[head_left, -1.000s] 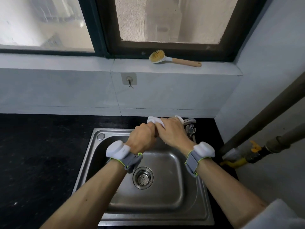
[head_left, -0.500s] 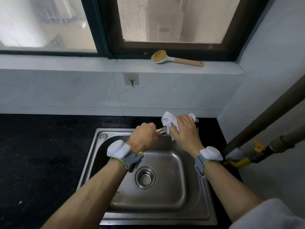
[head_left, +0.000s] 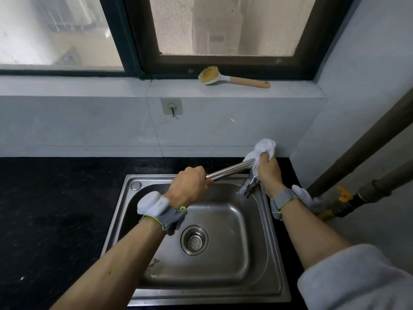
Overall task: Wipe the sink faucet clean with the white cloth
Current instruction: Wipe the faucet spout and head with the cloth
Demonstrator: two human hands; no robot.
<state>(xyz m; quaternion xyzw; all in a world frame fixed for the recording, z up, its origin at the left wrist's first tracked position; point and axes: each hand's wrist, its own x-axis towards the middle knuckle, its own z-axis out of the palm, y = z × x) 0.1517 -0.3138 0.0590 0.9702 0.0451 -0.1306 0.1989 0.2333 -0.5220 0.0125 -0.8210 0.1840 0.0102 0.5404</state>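
A chrome faucet (head_left: pixel 232 170) reaches from the sink's back right corner out over the steel sink (head_left: pixel 125 211). My left hand (head_left: pixel 190 186) grips the spout's outer end. My right hand (head_left: pixel 269 173) holds the bunched white cloth (head_left: pixel 264 148) against the faucet's top where spout meets body. The faucet's base (head_left: pixel 249 186) shows below the right hand. The spout's tip is hidden inside my left fist.
A wooden dish brush (head_left: pixel 232 79) lies on the window ledge behind. A small wall hook (head_left: pixel 171 106) sits on the tiles. Black countertop (head_left: pixel 55 209) runs to the left. Pipes with a yellow valve (head_left: pixel 342 198) stand at the right by the wall. The drain (head_left: pixel 194 240) is mid-basin.
My right hand slid the cloth along the spout from beside my left hand, rightward to the faucet's body. The left hand kept its grip on the spout's end.
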